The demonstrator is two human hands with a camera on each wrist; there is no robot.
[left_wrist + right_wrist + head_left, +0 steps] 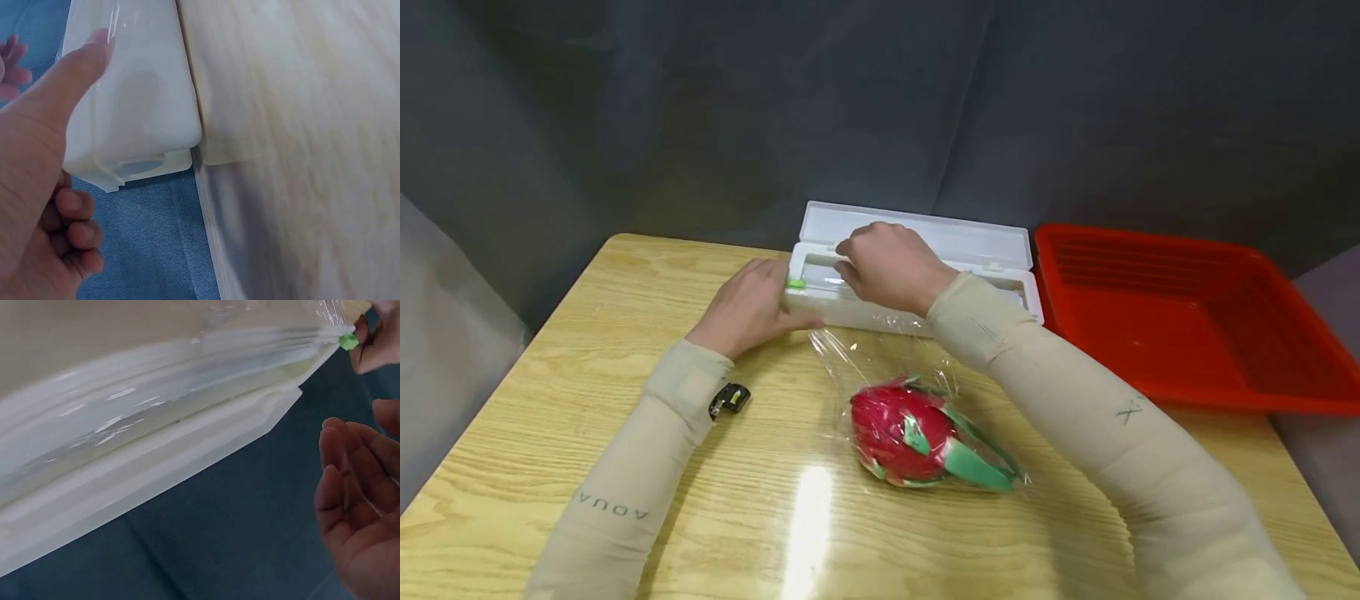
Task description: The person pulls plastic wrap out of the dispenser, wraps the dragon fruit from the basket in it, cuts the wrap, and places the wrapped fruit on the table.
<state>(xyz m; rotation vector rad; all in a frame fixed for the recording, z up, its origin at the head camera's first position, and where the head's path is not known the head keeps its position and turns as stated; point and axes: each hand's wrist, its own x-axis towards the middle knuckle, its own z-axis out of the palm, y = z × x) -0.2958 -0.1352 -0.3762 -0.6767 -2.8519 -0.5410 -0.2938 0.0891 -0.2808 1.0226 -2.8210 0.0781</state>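
Observation:
A white cling film dispenser (876, 315) stands near the table's back edge, its lid (958, 236) tipped back. My left hand (751, 307) holds its left end. In the left wrist view the thumb (69, 78) presses the white front and the other fingers curl by the end. My right hand (897, 267) hovers above the dispenser's middle. Its fingers (334, 503) are loosely bent with nothing between them in the right wrist view. Clear cling film (887, 354) runs from the dispenser to a red dragon fruit (895, 433) with green leaves, covering it. A green slider (796, 283) sits at the dispenser's left end.
To the right, a red plastic basket (1157, 396) stands against the dispenser's end and reaches past the table's right edge. The wooden table (752, 500) ends just behind the dispenser, where a dark cloth (737, 125) hangs. A black strap piece (730, 400) is by my left wrist.

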